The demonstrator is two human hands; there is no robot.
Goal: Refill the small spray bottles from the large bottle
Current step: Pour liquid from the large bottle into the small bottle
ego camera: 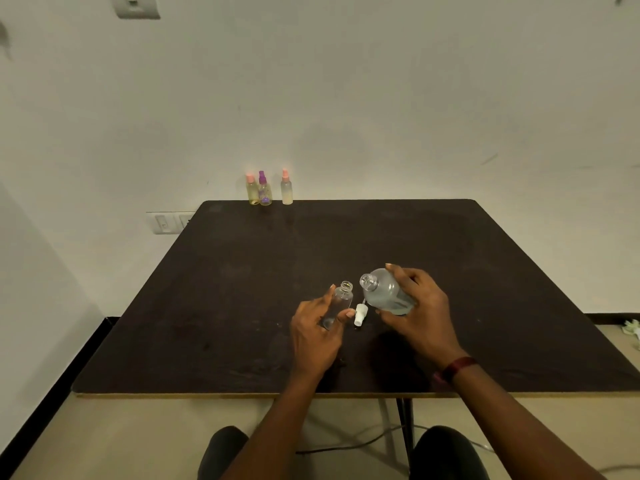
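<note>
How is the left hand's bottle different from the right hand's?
The small bottle in the left hand is slimmer than the big bottle in the right hand. The small bottle looks empty; the big bottle holds liquid. The small bottle is almost upright; the big bottle leans toward it. Both are clear and uncapped.

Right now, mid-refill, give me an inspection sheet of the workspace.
Surface: dark table, scuffed, no spill seen.
Job's things: small clear bottle uncapped; large bottle uncapped, tilted toward it, mouths apart; white spray cap lying between them; three capped spray bottles at the far edge.
Clutter: nothing seen.
Hands: left hand holds the small clear bottle; right hand grips the large bottle.
Cables: cable on the floor under the table.
Surroundings: white wall, switch plate left of the table.
</note>
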